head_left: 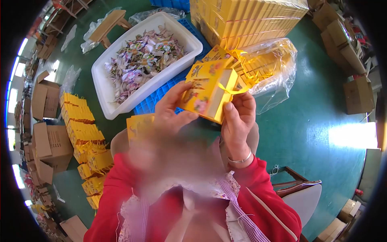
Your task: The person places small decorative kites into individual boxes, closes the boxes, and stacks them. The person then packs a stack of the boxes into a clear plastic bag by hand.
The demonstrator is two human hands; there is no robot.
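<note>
Box, yellow (205, 90), count one: held tilted between both hands, above the lap, near the white tub. Left hand (171, 108): thumb and fingers pinch its left side. Right hand (238, 117): thumb and curled fingers pinch its right side, beside a yellow ribbon (233, 89). One bracelet (240, 160) on right wrist.

White tub (105, 94), count one: holds a heap of small patterned pieces (145, 56), too many and too tangled to count. Blue crates (146, 105) lie beneath; number unclear.

Clear plastic bag (286, 68), count one: holds packed yellow boxes with ribbons, overlapping, not countable. Tall yellow stack (250, 20) just behind. Further yellow rows (82, 129) on the green floor (290, 133), left; two open cardboard boxes (52, 143) beside them.
</note>
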